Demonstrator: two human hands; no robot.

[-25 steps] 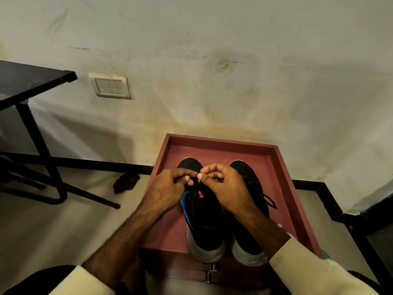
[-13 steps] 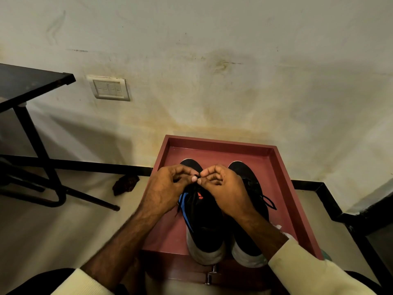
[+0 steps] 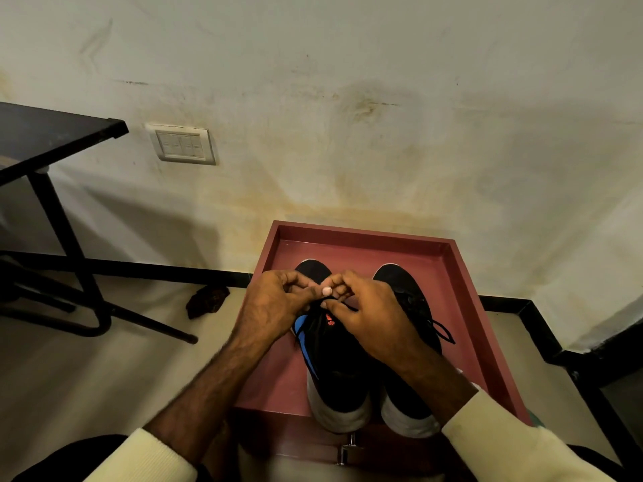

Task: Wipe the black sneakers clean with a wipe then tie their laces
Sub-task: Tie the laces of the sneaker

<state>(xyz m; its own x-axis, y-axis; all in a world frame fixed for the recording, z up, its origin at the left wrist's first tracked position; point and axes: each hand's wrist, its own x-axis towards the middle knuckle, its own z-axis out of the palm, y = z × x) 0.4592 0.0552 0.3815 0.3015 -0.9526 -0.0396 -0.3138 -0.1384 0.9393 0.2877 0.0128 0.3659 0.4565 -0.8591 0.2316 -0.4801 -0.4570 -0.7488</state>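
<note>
Two black sneakers with white heels stand side by side in a dark red tray (image 3: pixel 462 280), toes toward the wall. The left sneaker (image 3: pixel 334 363) has a blue stripe and an orange mark on its tongue. My left hand (image 3: pixel 275 304) and my right hand (image 3: pixel 368 314) meet above its laces, fingertips pinched on the black lace strands. The right sneaker (image 3: pixel 414 300) lies partly under my right wrist; a tied lace loop (image 3: pixel 442 330) sticks out on its right side. No wipe is in view.
The tray rests on a dark cabinet with a metal latch (image 3: pixel 348 447). A black metal table (image 3: pixel 45 140) with its frame stands at the left. A dark crumpled object (image 3: pixel 207 300) lies on the floor by the black skirting. A switch plate (image 3: pixel 182 144) is on the wall.
Both hands have stayed over the left sneaker's laces; the fingers have shifted slightly, the right hand's fingers crossing closer over the left thumb.
</note>
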